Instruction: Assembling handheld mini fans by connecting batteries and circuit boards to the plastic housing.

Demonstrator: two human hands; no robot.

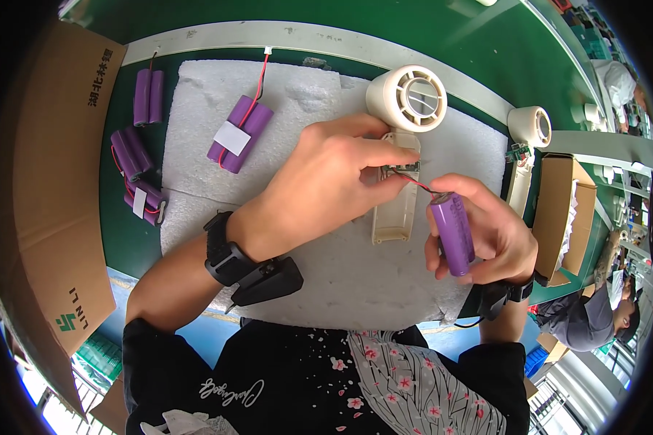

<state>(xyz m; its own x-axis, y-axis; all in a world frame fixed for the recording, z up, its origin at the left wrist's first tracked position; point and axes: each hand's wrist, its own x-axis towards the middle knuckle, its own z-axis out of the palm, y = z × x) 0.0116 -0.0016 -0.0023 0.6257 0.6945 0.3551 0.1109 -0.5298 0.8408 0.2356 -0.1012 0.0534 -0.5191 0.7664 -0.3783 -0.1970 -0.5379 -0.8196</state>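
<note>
My right hand [497,243] is closed round a purple cylindrical battery [451,235], which it holds tilted above the foam. Red and black wires [418,181] run from the battery's top end to a small green circuit board [411,167]. The board sits at the open handle shell [393,221] of a cream handheld fan [386,98]. My left hand [334,170] reaches over that handle, thumb and fingers closed on the board and shell edge. Its fingertips partly hide the board. The fan's round slotted head points away from me.
A white foam sheet [305,290] covers the green bench. Purple battery packs [241,138] lie on it and to its left [149,98]. A second cream fan [530,127] with exposed board lies right, near an open carton [555,217]. A tall cardboard box [58,181] stands left.
</note>
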